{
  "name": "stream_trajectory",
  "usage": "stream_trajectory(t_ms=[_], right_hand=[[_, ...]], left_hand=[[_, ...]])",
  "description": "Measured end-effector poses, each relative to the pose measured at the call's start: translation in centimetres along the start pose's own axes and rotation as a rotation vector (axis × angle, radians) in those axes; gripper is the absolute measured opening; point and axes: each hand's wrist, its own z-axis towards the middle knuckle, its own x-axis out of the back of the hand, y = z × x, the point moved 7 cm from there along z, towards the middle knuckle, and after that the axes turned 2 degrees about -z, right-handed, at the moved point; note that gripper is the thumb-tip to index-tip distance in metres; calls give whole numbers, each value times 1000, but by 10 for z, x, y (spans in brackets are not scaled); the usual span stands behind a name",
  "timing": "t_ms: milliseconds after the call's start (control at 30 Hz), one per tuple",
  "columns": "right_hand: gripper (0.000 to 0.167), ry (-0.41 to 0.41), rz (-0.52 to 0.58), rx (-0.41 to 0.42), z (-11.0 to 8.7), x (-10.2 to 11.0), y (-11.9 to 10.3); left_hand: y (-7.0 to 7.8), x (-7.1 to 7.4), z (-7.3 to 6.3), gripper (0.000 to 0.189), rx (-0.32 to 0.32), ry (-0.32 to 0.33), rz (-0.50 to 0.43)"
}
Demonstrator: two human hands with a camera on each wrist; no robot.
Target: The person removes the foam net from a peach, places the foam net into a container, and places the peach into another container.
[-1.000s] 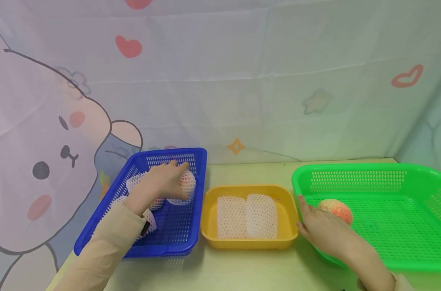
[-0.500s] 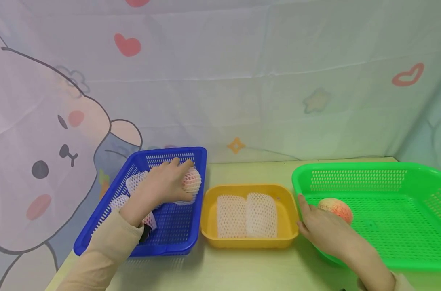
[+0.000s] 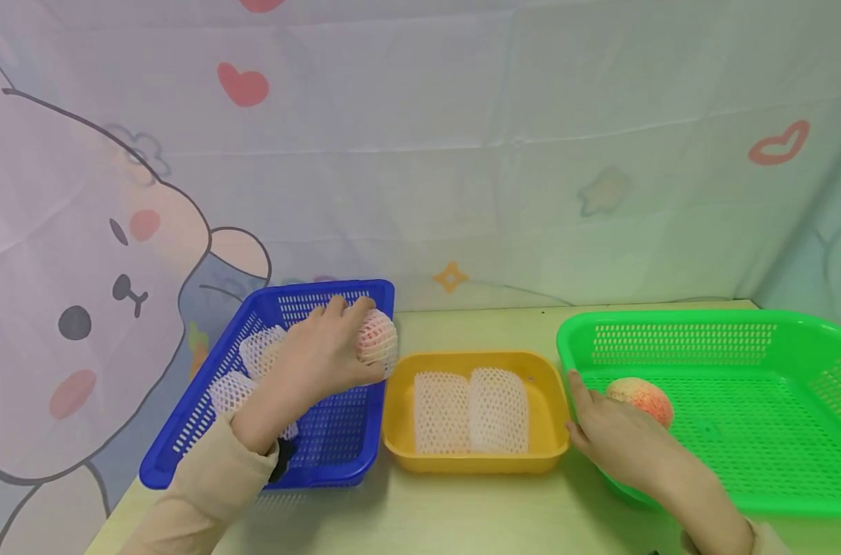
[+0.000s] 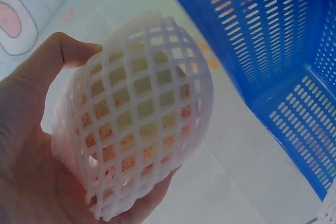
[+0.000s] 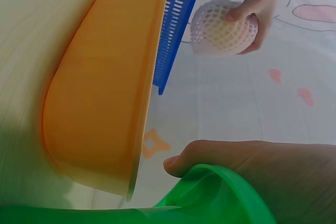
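Note:
My left hand (image 3: 323, 351) holds a peach in a white foam net (image 3: 378, 339) above the right rim of the blue basket (image 3: 323, 287). In the left wrist view, the fingers and thumb curl round the netted peach (image 4: 144, 98), whose yellow and red skin shows through the mesh. Inside the blue basket lie more white foam nets (image 3: 233, 391), partly hidden by my left arm. My right hand (image 3: 621, 439) grips the left rim of the green basket (image 3: 670, 318), its thumb (image 5: 186, 161) over the edge. A bare peach (image 3: 647, 401) sits in that basket beside the hand.
Between the two baskets stands a yellow tray (image 3: 476, 464) with two white foam nets (image 3: 441, 414) side by side. All of these stand on a pale wooden table (image 3: 420, 516). A printed cloth (image 3: 503, 193) hangs behind it.
My left hand has lifted the netted peach and carried it right, from inside the blue basket to over its right rim. My right hand has stayed in place.

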Motion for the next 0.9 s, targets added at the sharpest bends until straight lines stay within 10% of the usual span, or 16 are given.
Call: stream_trajectory(t_ms=[900], right_hand=[[67,9,-19,11,0,1,1]], left_hand=[[37,14,-23,78,-38,116,-51]])
